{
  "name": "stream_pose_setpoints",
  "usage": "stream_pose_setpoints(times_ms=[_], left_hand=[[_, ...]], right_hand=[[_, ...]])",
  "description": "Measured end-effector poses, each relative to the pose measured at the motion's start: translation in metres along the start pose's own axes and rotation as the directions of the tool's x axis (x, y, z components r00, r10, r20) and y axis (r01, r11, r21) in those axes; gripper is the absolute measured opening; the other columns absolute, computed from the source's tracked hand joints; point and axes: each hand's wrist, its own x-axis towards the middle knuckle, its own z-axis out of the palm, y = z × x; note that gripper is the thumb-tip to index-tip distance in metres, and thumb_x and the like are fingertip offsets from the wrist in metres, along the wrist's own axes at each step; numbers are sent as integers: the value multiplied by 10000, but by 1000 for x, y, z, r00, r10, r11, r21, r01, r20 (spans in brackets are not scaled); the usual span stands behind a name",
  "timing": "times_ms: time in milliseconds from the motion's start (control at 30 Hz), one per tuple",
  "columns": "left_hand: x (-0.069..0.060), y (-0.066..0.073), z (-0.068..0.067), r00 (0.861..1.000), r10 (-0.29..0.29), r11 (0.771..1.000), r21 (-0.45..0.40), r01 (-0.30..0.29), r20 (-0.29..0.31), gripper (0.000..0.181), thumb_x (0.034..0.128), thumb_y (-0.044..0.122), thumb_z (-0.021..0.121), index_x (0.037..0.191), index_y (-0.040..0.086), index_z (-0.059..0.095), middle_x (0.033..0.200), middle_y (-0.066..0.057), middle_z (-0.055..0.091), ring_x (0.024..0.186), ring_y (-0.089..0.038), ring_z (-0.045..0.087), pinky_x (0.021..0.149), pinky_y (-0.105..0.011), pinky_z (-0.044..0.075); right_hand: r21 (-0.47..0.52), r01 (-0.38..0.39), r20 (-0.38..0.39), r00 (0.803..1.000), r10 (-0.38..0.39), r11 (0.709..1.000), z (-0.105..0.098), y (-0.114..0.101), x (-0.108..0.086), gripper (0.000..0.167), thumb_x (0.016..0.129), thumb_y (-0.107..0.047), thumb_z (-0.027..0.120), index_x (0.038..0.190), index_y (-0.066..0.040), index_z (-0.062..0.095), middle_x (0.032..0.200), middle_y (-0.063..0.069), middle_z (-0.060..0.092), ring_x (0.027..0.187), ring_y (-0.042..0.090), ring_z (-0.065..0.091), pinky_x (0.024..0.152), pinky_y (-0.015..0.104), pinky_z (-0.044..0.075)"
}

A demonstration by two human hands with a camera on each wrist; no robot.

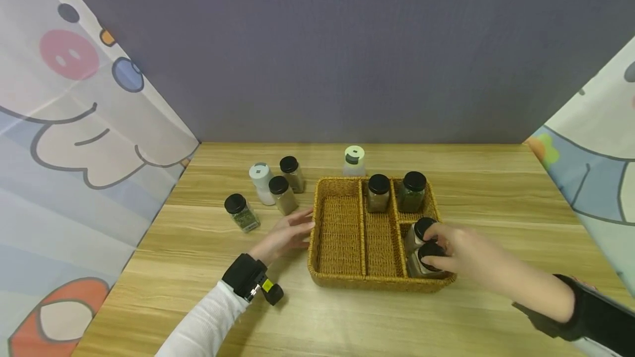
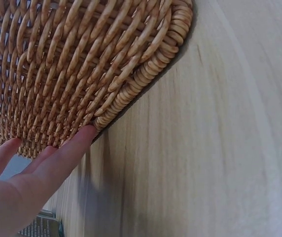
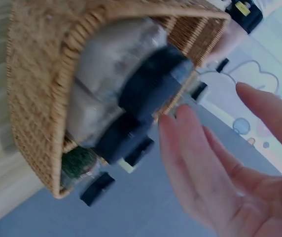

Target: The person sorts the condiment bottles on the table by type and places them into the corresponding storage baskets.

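A woven basket (image 1: 339,236) with several compartments stands on the table. Outstretched fingers of my left hand (image 1: 284,237) touch its left side, as the left wrist view also shows. My right hand (image 1: 461,252) hovers at the front right compartment, thumb and fingers spread over two black-lidded spice jars. In the right wrist view the fingertips (image 3: 185,116) stand apart from the nearer jar's lid (image 3: 151,79), and nothing lies between them. The other jar's lid (image 3: 119,138) is beside it. Behind, a jar of green herbs (image 1: 412,197) fills the back right compartment; another jar (image 1: 378,197) stands in the middle one.
Left of the basket are a green herb jar (image 1: 243,215), two black-lidded jars, one nearer (image 1: 285,198) and one farther (image 1: 294,175), and a white-lidded bottle (image 1: 263,185). Another white-lidded bottle (image 1: 354,161) stands behind the basket. A grey wall (image 1: 357,70) bounds the table's back.
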Motion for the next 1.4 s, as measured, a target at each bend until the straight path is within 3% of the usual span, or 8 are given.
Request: stream_pose_setpoints(times_ms=[100,333,533,767,933,1167,1400], left_hand=[[0,0,0,1000,-3,1000,9,3,-7,607,874,127,520,1389,28,215,1362,-262,288,1196,-413,356,934,-503,380],[0,0,0,1000,-8,1000,-5,8,-9,603,871,108,519,1388,24,218,1367,-263,279,1202,-415,346,933,-500,382],[0,0,0,1000,-6,1000,-12,6,-1,605,873,107,516,1390,24,213,1363,-268,280,1204,-418,342,928,-504,386],[0,2,0,1000,-4,1000,-9,4,-10,630,862,132,540,1390,26,214,1359,-271,285,1195,-424,351,917,-511,394],[0,2,0,1000,4,1000,-21,-4,-3,657,852,144,558,1392,19,205,1360,-277,279,1190,-429,354,911,-518,394],[1,0,-2,999,15,999,-41,-14,29,717,836,179,590,1389,-13,177,1353,-298,269,1204,-425,336,912,-529,387],[1,0,-2,999,15,998,-63,-13,33,711,839,164,588,1388,-17,175,1360,-296,259,1215,-419,323,914,-531,384]], right_hand=[[32,5,39,999,-7,999,-9,-1,3,341,740,-283,694,988,-73,588,758,-31,521,579,28,470,428,193,371],[66,78,39,996,-80,995,-23,-7,16,294,759,-279,676,966,-86,598,746,-57,533,576,7,479,445,187,399],[141,111,54,991,-120,984,-35,-10,36,272,778,-233,664,969,-51,598,744,-47,548,561,30,485,460,205,421],[162,136,47,988,-146,977,-48,-14,64,248,794,-171,651,994,-31,602,775,-3,585,673,100,559,555,226,483],[137,164,18,986,-168,977,-53,-16,88,267,793,-130,648,1014,15,608,806,50,619,713,165,593,600,278,505],[99,191,19,981,-194,977,-59,-17,121,245,799,-116,626,1009,11,610,815,94,645,700,201,607,558,292,498],[42,183,25,983,-184,982,-68,-20,150,260,817,-136,607,1037,2,588,883,143,629,825,278,592,691,386,500]])
